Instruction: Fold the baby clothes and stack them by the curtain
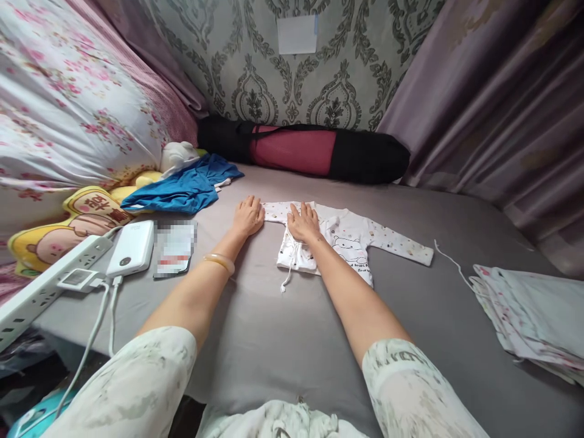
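Observation:
A small white printed shirt (pixel 347 243) lies on the grey sheet (pixel 269 340), its right sleeve stretched out sideways and a bear drawing on its front. My left hand (pixel 249 215) rests flat at the cuff end of the left sleeve, fingers spread a little. Over the inner part of that sleeve lies my right hand (pixel 303 223), palm down with its fingers extended. White drawstrings (pixel 286 277) hang from a folded part of the clothing below my right hand.
Folded clothes (pixel 533 316) are stacked at the right. On the left are a power strip (pixel 50 283), a white power bank (pixel 131 248), a phone (pixel 176 249), cables and blue cloth (pixel 182 185). A long black and red bag (pixel 294 151) lies along the back.

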`<state>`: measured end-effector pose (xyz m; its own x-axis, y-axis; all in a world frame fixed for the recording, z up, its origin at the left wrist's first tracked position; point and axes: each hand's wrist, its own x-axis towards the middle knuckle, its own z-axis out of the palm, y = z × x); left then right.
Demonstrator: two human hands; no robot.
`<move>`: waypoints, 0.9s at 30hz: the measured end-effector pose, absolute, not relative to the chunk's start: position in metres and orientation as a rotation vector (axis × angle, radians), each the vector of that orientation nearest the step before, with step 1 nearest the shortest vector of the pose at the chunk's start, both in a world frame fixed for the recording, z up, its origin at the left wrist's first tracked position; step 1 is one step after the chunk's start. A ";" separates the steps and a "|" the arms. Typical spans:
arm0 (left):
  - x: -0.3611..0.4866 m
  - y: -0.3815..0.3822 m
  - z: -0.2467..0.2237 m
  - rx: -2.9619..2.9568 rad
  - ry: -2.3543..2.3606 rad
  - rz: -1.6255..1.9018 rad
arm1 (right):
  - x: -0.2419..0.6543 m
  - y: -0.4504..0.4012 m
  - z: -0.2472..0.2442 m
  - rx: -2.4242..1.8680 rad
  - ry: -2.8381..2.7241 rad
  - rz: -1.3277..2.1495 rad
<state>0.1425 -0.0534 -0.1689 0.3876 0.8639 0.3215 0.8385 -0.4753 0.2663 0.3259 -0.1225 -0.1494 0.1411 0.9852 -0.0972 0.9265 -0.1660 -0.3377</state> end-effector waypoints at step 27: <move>0.148 -0.223 -0.113 2.422 1.137 0.118 | 0.377 -0.248 -0.083 -2.196 -1.881 1.018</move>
<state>0.1480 -0.2231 -0.1132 0.6547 0.7473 -0.1141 0.7077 -0.5529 0.4398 0.3767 -0.2484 -0.0832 0.0277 0.9033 -0.4280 0.8527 -0.2449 -0.4616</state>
